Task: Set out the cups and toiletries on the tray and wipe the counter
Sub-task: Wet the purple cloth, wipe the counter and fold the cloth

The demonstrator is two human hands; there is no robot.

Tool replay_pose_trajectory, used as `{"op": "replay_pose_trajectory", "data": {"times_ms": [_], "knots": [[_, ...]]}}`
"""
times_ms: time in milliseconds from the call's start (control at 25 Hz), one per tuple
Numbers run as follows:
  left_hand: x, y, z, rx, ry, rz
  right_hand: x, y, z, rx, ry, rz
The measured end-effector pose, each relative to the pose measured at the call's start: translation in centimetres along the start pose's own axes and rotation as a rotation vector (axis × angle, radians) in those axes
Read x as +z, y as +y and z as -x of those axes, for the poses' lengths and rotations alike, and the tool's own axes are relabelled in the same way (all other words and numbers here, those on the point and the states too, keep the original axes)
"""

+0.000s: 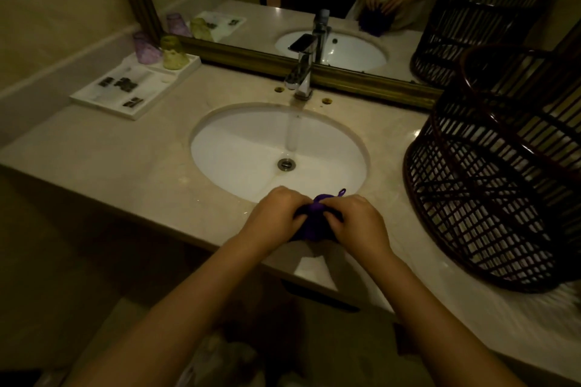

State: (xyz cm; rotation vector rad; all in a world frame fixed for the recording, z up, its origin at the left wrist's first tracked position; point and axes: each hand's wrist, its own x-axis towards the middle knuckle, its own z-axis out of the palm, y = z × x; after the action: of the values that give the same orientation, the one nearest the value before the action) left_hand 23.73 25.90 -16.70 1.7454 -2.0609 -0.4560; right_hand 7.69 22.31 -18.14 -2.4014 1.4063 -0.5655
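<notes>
Both my hands grip a bunched purple cloth [314,223] over the front rim of the sink. My left hand [273,217] holds its left side and my right hand [355,220] its right side, fingers curled round it. A white tray [94,97] sits at the counter's far left. On its back end stand a purple cup [145,49] and a yellow-green cup [173,53], both upside down. Small dark toiletry packets [124,83] lie flat on the tray.
The tap [303,72] runs water into the white sink [239,148]. A dark woven basket [496,185] lies tilted on the beige counter [103,157] at the right. A gold-framed mirror [345,75] runs along the back wall.
</notes>
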Motion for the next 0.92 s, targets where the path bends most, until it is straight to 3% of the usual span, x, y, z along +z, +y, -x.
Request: {"op": "replay_pose_trajectory", "data": {"times_ms": [280,480,640,760,840,920], "knots": [[-4.1,-3.6,0.3,-0.036,-0.062,-0.039,1.2,-4.0,-2.6,-0.086,-0.025,-0.012],[-0.6,-7.8,2.7,-0.051,-0.228,-0.115,6.4,-4.5,-1.5,-0.002,-0.333,0.114],[1.4,-9.7,4.0,-0.06,-0.337,-0.379,8.6,-4.2,-0.1,0.041,-0.42,0.191],[1.8,-9.9,4.6,-0.081,-0.411,-0.425,8.7,-4.2,0.1,0.047,-0.479,0.217],[1.6,-9.8,5.0,-0.081,-0.378,-0.375,8.4,-4.4,-0.2,0.056,-0.458,0.204],[1.1,-10.0,5.4,-0.091,-0.281,-0.3,8.2,-4.9,-0.6,0.113,-0.315,0.153]]}}
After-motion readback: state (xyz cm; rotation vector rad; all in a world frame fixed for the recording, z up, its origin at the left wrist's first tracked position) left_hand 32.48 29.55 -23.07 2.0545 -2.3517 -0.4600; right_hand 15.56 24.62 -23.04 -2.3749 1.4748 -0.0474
